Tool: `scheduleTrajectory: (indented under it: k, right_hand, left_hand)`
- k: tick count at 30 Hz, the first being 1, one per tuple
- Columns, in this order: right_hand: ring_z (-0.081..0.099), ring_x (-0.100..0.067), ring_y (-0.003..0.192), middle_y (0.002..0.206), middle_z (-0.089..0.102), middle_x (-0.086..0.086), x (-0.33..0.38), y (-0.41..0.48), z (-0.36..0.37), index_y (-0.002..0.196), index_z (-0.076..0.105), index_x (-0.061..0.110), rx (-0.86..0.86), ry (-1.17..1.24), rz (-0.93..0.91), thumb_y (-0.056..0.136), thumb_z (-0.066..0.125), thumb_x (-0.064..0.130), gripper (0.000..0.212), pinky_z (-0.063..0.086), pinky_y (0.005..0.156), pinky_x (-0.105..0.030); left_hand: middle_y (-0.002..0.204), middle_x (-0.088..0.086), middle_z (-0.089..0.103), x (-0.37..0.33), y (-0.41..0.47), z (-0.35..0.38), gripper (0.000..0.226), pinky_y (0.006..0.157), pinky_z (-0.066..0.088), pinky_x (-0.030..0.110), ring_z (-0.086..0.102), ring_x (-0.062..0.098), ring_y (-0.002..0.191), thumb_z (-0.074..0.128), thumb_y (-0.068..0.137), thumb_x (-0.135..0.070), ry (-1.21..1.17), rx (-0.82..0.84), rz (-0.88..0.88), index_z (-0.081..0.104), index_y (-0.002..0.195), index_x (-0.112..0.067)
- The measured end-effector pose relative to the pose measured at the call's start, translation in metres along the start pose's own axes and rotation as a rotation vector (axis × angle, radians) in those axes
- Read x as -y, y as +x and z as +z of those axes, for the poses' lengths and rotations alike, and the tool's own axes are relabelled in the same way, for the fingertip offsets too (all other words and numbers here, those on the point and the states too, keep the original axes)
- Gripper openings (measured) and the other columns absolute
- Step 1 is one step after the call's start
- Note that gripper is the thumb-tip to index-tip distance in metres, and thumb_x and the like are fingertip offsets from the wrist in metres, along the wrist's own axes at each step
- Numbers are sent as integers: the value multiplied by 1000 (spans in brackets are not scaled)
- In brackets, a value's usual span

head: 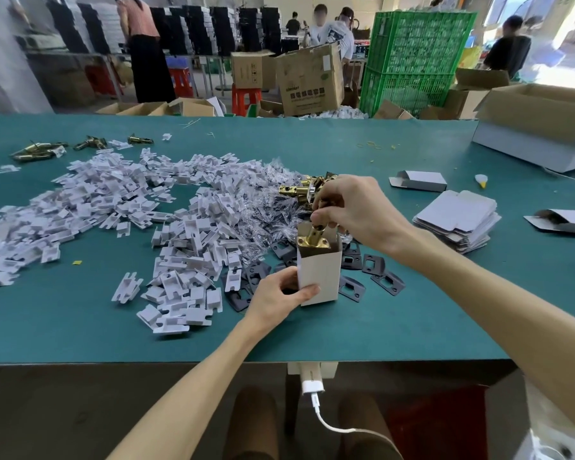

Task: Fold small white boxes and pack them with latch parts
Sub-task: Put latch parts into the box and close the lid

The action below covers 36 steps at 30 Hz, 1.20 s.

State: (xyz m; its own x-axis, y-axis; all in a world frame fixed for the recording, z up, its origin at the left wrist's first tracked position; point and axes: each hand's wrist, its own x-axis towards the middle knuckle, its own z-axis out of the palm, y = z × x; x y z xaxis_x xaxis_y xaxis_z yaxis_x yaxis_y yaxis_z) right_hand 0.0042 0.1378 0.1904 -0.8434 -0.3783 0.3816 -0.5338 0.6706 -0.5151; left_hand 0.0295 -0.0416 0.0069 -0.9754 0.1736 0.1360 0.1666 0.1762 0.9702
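The right hand (356,207) is raised above the table with the wrist bent down. Its fingertips are bunched and pinch the round end of a brass latch (313,236). The latch points down into the open top of a small white box (319,273), with its square plate sitting just at the mouth. The left hand (281,292) reaches in low from the near edge and grips the bottom of the box, thumb across the front face and fingers curled behind. The box stands upright on the green table (80,327).

Dark metal plates (387,283) lie flat around the foot of the box. Four lie in plain view to its right, and more are half covered to its left and behind. Just behind the right hand is a small heap of brass latches (296,190), too tangled to count. It rests against a spread of clear plastic bags (266,200). Further left, a wide pile of white plastic pieces (180,207) reaches to the left edge of the view.

To the right are one stack of flat box blanks (458,224) and two folded boxes lying on their sides, one beyond the stack (419,181) and one at the right edge (565,220). A large open carton (538,127) stands on the far right corner. At the far left lie three small groups of latches (37,151). A few yellow rubber bands (374,146) are scattered towards the far edge.

Beyond the table, a brown carton (309,81) bears dark printed characters, too blurred to read. Beside it stand stacked green crates (415,54).
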Motion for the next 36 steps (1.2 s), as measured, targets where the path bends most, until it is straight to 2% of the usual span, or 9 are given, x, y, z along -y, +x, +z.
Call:
scheduleTrajectory:
  k: [4,7,13,16,19,21,25,32,36]
  right_hand:
    - [66,-12,71,81,67,3,-7,-1,-6,87,77,11,26,-35,21,83,84,18,11,59,72,-37]
    - [65,-12,77,81,67,6,-7,-6,3,89,79,12,76,-109,3,82,85,21,13,58,77,-36]
    - [65,-18,75,82,67,5,-3,-3,25,87,77,15,135,-182,32,82,84,26,14,50,63,-31]
    - [61,-13,67,72,61,12,-5,-6,33,69,61,32,188,-253,45,84,81,25,26,39,54,-24]
    - [57,-12,61,67,58,14,-5,-10,39,71,62,36,197,-306,34,91,72,23,25,35,49,-22]
    - [61,-20,66,72,65,4,-4,-10,41,89,73,27,191,-405,19,95,64,25,11,37,54,-26]
    - [66,-29,85,92,73,-3,-8,-9,49,109,65,24,212,-567,-36,102,50,27,17,40,71,-32]
    - [64,-27,75,86,70,-3,-3,-13,44,90,58,22,234,-592,-72,105,48,26,18,40,68,-33]
    - [63,-22,74,84,68,3,14,-11,41,94,62,14,103,-539,-133,106,48,28,23,47,84,-32]
  left_hand:
    - [110,-19,77,0,2,-1,29,88,55,15,72,2,104,84,86,-38,15,-3,1,72,113,-42]
    - [110,-20,77,1,2,-1,29,89,55,15,72,2,105,84,86,-39,28,-1,3,72,111,-46]
    - [111,-16,78,2,2,-1,32,95,58,27,73,5,106,83,87,-38,11,-5,-22,73,117,-36]
    - [112,-14,78,2,2,0,37,100,58,35,73,7,107,83,84,-41,-1,-10,-47,74,119,-30]
    - [111,-14,78,0,1,0,46,100,57,37,73,6,107,81,79,-51,5,-10,-54,74,119,-29]
    - [111,-13,78,-1,0,0,47,100,57,37,73,6,107,81,79,-52,16,-16,-59,74,119,-29]
    - [111,-15,78,-1,0,0,40,100,58,36,73,4,105,82,86,-42,68,-21,-62,73,121,-26]
    - [113,-12,78,-5,-1,-1,37,101,57,37,72,4,106,82,89,-37,101,-23,-75,72,122,-24]
    - [112,-14,78,-5,-3,-1,37,99,57,35,72,3,105,82,88,-39,105,-14,-79,73,121,-25]
